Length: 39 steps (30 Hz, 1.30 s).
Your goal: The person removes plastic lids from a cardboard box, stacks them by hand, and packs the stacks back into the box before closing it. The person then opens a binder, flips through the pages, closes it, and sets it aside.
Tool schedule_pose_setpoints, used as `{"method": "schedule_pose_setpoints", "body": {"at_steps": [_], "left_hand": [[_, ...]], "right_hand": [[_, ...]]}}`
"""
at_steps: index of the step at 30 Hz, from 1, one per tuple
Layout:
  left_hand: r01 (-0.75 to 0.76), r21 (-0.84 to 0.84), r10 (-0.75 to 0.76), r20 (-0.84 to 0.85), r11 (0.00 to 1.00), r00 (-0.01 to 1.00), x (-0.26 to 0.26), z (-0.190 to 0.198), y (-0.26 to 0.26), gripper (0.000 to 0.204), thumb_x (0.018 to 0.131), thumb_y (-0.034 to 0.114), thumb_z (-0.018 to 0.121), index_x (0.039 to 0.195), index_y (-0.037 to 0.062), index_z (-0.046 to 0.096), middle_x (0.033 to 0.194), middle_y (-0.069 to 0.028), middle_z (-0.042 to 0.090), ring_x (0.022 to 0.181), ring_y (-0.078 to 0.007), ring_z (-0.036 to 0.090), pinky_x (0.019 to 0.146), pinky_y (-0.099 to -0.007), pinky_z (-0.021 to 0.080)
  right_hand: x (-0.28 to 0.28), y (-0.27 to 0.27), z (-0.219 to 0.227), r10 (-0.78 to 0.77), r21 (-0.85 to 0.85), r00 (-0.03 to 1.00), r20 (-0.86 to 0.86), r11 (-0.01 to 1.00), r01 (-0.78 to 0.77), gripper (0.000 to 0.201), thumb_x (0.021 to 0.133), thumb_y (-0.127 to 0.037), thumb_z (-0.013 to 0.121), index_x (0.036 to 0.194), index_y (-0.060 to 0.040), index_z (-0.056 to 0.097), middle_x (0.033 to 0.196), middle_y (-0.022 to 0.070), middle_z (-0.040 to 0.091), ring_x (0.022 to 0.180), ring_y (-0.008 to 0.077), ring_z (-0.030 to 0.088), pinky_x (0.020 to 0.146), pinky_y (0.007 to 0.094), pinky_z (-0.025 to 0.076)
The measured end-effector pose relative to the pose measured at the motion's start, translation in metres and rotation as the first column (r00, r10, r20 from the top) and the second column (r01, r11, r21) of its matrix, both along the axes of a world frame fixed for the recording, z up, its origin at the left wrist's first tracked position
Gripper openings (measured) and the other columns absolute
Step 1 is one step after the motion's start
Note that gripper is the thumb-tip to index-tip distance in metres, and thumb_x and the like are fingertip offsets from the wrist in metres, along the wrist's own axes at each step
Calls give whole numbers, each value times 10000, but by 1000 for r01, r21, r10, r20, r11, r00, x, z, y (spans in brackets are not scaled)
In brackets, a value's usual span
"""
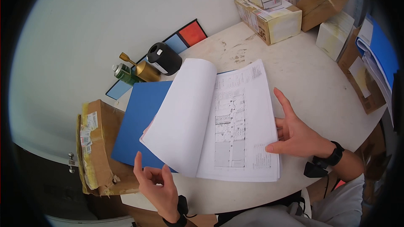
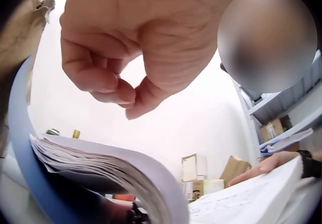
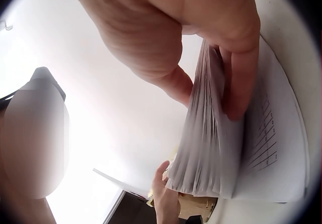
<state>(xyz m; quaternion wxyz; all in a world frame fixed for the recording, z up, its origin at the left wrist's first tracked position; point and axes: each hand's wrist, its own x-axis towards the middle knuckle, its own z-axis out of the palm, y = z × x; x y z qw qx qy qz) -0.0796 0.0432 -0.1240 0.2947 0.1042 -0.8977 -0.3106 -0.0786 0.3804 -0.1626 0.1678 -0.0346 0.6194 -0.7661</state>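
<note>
A blue folder lies spread on the table, filled with a thick stack of white sheets. Its turned-over sheets arch up and to the left, showing a blank side. On the right the stack of printed sheets shows a floor plan drawing on top. My right hand grips that stack at its right edge, thumb on the top sheet, other fingers under it; the right wrist view shows the fanned page edges between them. Below the folder's lower left, my left hand hovers with loosely bent fingers, holding nothing.
Behind the folder stand a black cylindrical holder, a brass-coloured pot and a green can. A worn cardboard box is at the left. Several boxes stand at the back right, near another blue folder.
</note>
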Motion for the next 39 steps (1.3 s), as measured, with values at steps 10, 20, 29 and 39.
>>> {"method": "schedule_pose_setpoints", "body": {"at_steps": [10, 20, 29, 39], "left_hand": [[886, -179, -758, 463, 427, 459, -11, -8, 39, 719, 733, 313, 910, 1350, 64, 636, 1133, -100, 649, 998, -283, 647, 818, -395, 564], [816, 105, -757, 457, 568, 467, -14, -7, 28, 826, 779, 56, 873, 1508, 35, 485, 895, -94, 700, 726, -243, 705, 679, -329, 568], [3, -34, 1, 93, 999, 996, 3, 0, 9, 807, 826, -50, 731, 1556, -10, 389, 728, -50, 576, 587, -144, 566, 577, -292, 465], [847, -80, -754, 418, 526, 508, -1, -11, 60, 736, 723, 170, 943, 1381, 80, 627, 909, -104, 673, 758, -236, 695, 686, -334, 581]], "right_hand": [[-9, -9, -22, -56, -56, 981, 185, 996, 67, 939, 930, 18, 733, 1612, 24, 87, 1408, 206, 592, 1213, 192, 661, 988, 328, 560], [-10, -10, -21, -230, 67, 971, -59, 970, 233, 662, 936, -151, 794, 1431, 80, 420, 1342, 155, 613, 1232, 193, 608, 1052, 350, 510], [-9, 13, -10, 77, -67, 997, 27, 995, -75, 975, 890, -76, 806, 1624, 9, 170, 1565, 104, 432, 1438, 181, 422, 1203, 366, 359], [-11, -1, -19, -83, 86, 996, -27, 993, 86, 891, 904, -129, 824, 1579, 38, 267, 1488, 135, 505, 1375, 188, 478, 1178, 364, 384]]}}
